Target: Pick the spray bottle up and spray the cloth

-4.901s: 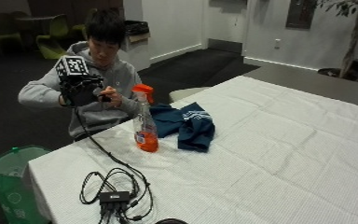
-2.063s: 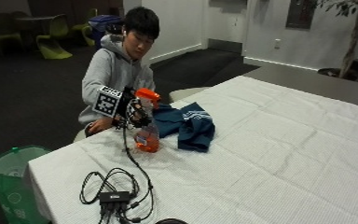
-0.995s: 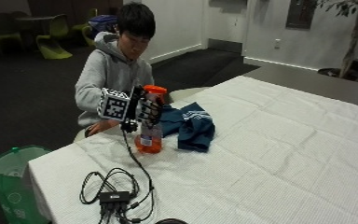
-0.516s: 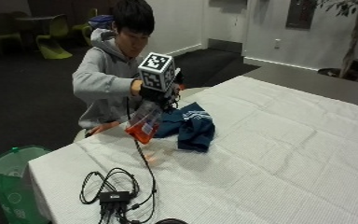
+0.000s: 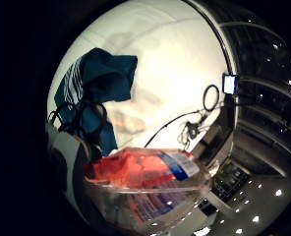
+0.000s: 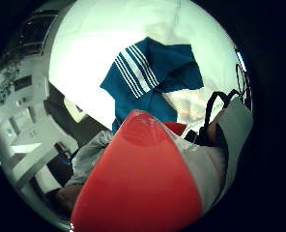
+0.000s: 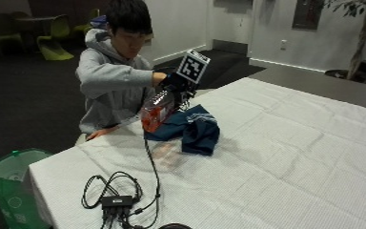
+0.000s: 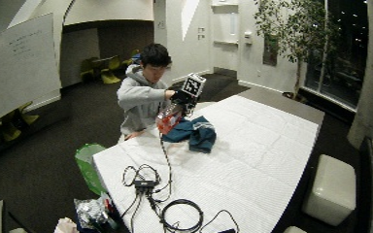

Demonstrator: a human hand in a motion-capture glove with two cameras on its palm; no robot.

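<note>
Two outside views face the person across the table [image 7: 284, 157]; both palm views look down onto the blue cloth [image 6: 152, 77].

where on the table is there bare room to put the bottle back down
Free: the wide stretch of table beyond the cloth, and the strip between cloth and cable box. Crowded: the near corner with the cables, and the edge by the person, where the right hand holds the bottle tilted over the cloth.
</note>
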